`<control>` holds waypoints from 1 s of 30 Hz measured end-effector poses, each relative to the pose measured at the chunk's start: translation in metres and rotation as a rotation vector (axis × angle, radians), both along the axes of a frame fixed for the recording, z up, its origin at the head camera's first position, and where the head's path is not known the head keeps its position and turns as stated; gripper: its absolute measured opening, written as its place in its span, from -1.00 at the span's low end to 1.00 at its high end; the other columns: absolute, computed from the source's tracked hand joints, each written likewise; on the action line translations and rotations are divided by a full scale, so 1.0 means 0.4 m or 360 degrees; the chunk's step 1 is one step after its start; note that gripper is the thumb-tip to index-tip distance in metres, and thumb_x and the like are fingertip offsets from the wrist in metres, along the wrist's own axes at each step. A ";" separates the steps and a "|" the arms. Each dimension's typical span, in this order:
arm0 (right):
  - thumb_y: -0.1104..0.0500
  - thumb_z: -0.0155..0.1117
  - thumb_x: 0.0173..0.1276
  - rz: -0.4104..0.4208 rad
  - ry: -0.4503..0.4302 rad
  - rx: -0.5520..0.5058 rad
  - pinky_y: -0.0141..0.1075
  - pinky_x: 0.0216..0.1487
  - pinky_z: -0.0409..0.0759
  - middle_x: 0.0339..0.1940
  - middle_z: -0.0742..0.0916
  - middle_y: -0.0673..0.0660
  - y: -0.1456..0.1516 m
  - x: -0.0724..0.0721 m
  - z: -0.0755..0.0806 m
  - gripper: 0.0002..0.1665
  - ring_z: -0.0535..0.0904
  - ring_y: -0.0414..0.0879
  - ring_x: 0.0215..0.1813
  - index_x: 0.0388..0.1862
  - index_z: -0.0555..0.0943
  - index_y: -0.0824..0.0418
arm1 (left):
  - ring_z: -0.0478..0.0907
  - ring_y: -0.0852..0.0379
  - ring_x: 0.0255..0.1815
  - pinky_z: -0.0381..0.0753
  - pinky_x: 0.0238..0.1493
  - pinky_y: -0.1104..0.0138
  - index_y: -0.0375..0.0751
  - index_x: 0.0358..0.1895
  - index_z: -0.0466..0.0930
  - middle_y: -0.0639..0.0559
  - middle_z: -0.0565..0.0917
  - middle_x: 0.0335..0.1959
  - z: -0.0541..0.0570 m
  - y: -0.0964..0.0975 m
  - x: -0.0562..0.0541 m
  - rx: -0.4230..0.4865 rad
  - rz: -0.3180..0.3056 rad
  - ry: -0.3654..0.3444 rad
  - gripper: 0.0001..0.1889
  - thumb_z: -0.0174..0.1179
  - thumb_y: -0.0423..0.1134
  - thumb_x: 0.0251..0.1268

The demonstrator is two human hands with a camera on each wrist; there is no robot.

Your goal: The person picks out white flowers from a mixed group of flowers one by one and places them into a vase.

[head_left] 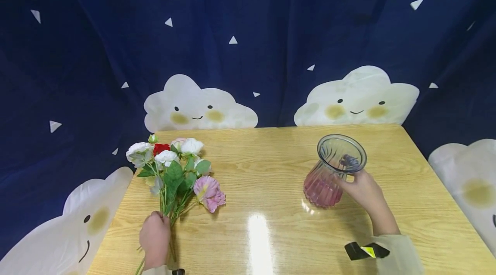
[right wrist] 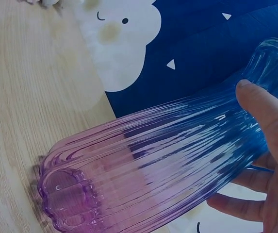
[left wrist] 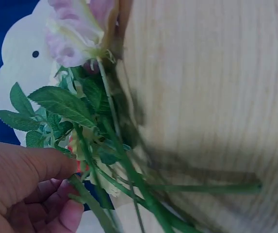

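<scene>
On the left of the head view lies a bunch of artificial flowers [head_left: 175, 177], with white, red and pink blooms above green leaves. My left hand [head_left: 155, 236] holds it low by the stems; in the left wrist view, the thumb and fingers pinch a green stem [left wrist: 94, 204] while other stems cross beside it. A ribbed glass vase [head_left: 323, 182], pink at the base and bluish at the flared rim, is at the right. My right hand [head_left: 364, 191] grips its narrow neck, thumb on the near side in the right wrist view. The vase's base meets or nearly meets the table.
Both hands work over a light wooden table [head_left: 267, 171]. Behind it hangs a dark blue curtain [head_left: 267, 16] with white triangles and smiling clouds. A bright light reflection [head_left: 259, 240] shows on the tabletop between the hands.
</scene>
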State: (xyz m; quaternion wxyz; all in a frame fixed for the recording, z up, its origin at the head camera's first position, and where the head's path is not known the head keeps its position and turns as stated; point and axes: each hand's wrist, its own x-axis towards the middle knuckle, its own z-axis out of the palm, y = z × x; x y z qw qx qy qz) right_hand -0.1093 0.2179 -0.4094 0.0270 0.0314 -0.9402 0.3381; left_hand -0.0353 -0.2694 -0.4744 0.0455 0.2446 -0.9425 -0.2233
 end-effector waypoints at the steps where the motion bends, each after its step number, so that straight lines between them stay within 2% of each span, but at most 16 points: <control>1: -0.03 0.22 0.16 -0.0001 -0.0003 -0.0001 0.24 -0.02 0.30 0.07 0.42 0.53 0.000 0.000 0.001 -0.15 0.32 0.43 0.08 0.27 0.12 0.37 | 0.51 -0.20 -0.52 0.45 -0.61 0.03 -0.49 -0.39 0.45 -0.28 0.52 -0.52 0.002 0.001 -0.001 -0.0017 -0.0003 0.0033 -0.86 -0.02 -0.41 0.11; 6: -0.04 0.21 0.16 0.0000 -0.0004 0.0009 0.24 -0.02 0.30 0.08 0.42 0.54 -0.001 -0.001 0.003 -0.14 0.32 0.43 0.09 0.28 0.11 0.38 | 0.51 -0.26 -0.50 0.46 -0.57 -0.03 -0.53 -0.36 0.49 -0.31 0.52 -0.51 0.014 0.009 -0.007 -0.0083 0.0007 0.0204 -0.81 -0.05 -0.42 0.10; 10: -0.04 0.21 0.16 0.0007 -0.0003 -0.0003 0.22 -0.03 0.31 0.06 0.44 0.53 0.001 -0.001 0.000 -0.16 0.34 0.42 0.07 0.26 0.14 0.39 | 0.51 -0.21 -0.52 0.46 -0.58 0.00 -0.52 -0.34 0.50 -0.28 0.51 -0.50 0.026 0.019 -0.012 -0.0088 -0.0004 0.0293 -0.81 -0.04 -0.42 0.11; 14: -0.04 0.21 0.16 0.0013 -0.0006 -0.0025 0.22 -0.04 0.32 0.04 0.45 0.53 0.003 0.000 -0.004 -0.17 0.36 0.41 0.06 0.25 0.16 0.39 | 0.50 -0.14 -0.53 0.45 -0.57 0.04 -0.51 -0.35 0.49 -0.24 0.51 -0.51 0.037 0.031 -0.017 -0.0086 -0.0036 0.0402 -0.86 0.05 -0.44 0.10; 21: -0.05 0.21 0.17 0.0006 -0.0017 -0.0026 0.22 -0.02 0.32 0.06 0.43 0.54 0.003 0.002 -0.004 -0.15 0.35 0.42 0.06 0.27 0.14 0.40 | 0.50 -0.15 -0.47 0.43 -0.53 0.00 -0.47 -0.38 0.50 -0.22 0.52 -0.48 0.058 0.057 -0.035 -0.0107 -0.0026 0.0580 -0.87 0.16 -0.45 -0.02; 25: -0.05 0.20 0.18 0.0004 -0.0011 -0.0026 0.22 -0.03 0.32 0.05 0.44 0.53 0.002 0.004 -0.005 -0.16 0.35 0.42 0.05 0.26 0.15 0.40 | 0.49 -0.15 -0.48 0.41 -0.51 0.00 -0.47 -0.38 0.51 -0.20 0.52 -0.49 0.066 0.078 -0.046 -0.0128 -0.0060 0.0707 -0.87 0.18 -0.47 -0.06; 30: -0.06 0.19 0.18 0.0001 -0.0002 -0.0023 0.22 -0.04 0.33 0.05 0.45 0.53 0.002 0.003 -0.007 -0.18 0.36 0.42 0.05 0.25 0.18 0.40 | 0.49 -0.12 -0.50 0.42 -0.52 0.03 -0.46 -0.35 0.52 -0.19 0.53 -0.48 0.072 0.102 -0.061 -0.0135 -0.0124 0.0800 -0.83 0.22 -0.48 -0.09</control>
